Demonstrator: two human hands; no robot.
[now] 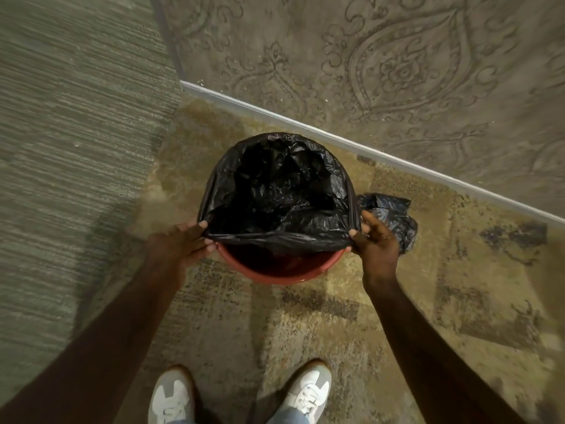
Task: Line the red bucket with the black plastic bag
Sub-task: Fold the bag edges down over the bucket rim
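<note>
The red bucket stands on the carpet in a corner, seen from above. The black plastic bag is spread open inside it, its edge folded over the far and side rim. Only the near rim shows red. The bag's near edge is stretched in a straight line between my hands. My left hand pinches that edge at the bucket's left side. My right hand pinches it at the right side. The bucket's walls and bottom are hidden by the bag.
A second crumpled black bag lies on the floor just right of the bucket. A patterned wall with a white baseboard runs behind, another wall stands at the left. My two white shoes stand on the carpet below the bucket.
</note>
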